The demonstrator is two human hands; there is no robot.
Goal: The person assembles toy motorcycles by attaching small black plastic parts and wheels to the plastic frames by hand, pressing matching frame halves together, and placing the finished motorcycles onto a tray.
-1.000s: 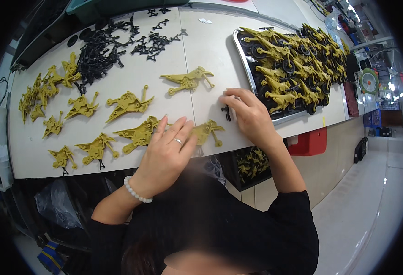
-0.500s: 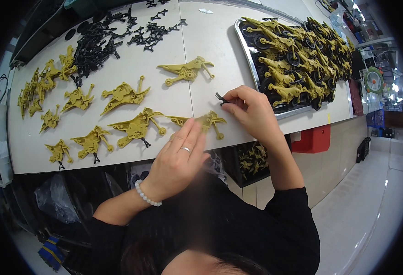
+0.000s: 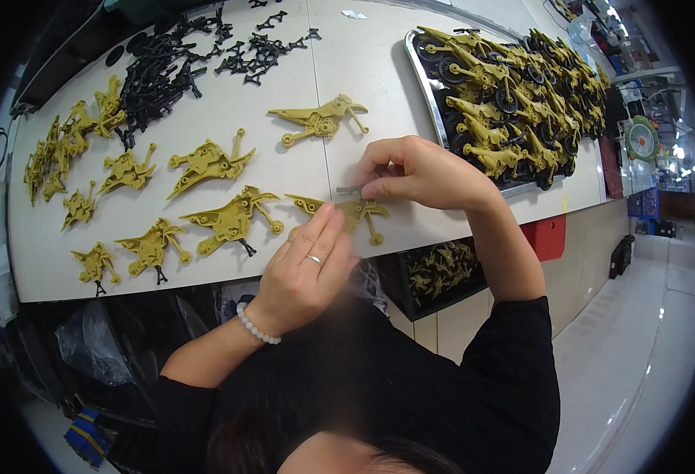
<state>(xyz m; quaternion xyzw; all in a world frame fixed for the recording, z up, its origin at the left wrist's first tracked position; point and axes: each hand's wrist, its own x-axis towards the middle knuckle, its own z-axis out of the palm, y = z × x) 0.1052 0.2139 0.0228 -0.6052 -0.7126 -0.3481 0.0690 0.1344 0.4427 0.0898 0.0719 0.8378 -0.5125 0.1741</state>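
My right hand (image 3: pixel 422 175) pinches a small black forked part (image 3: pixel 349 189) between thumb and fingers. That part hovers over, or touches, a yellow toy motorcycle body half (image 3: pixel 304 202) on the table; I cannot tell which. My left hand (image 3: pixel 304 268) lies on this same body half, fingers stretched out and covering part of its middle. To its left is a row of similar halves, among them a large one (image 3: pixel 233 221), a smaller one (image 3: pixel 156 245) and the smallest (image 3: pixel 95 263). Black forked parts stick out from the lower edges of these three.
Another yellow half (image 3: pixel 320 121) lies farther back. Black forked parts are heaped (image 3: pixel 154 87) at the far left, beside more yellow pieces (image 3: pixel 63 150). On the right, a metal tray (image 3: pixel 420 79) is piled with yellow-and-black toy motorcycles. A dark bin (image 3: pixel 415 304) of yellow pieces sits below the table edge.
My right hand has moved left, bringing the black part from beside the yellow body half to over it. My left hand stays in nearly the same place.
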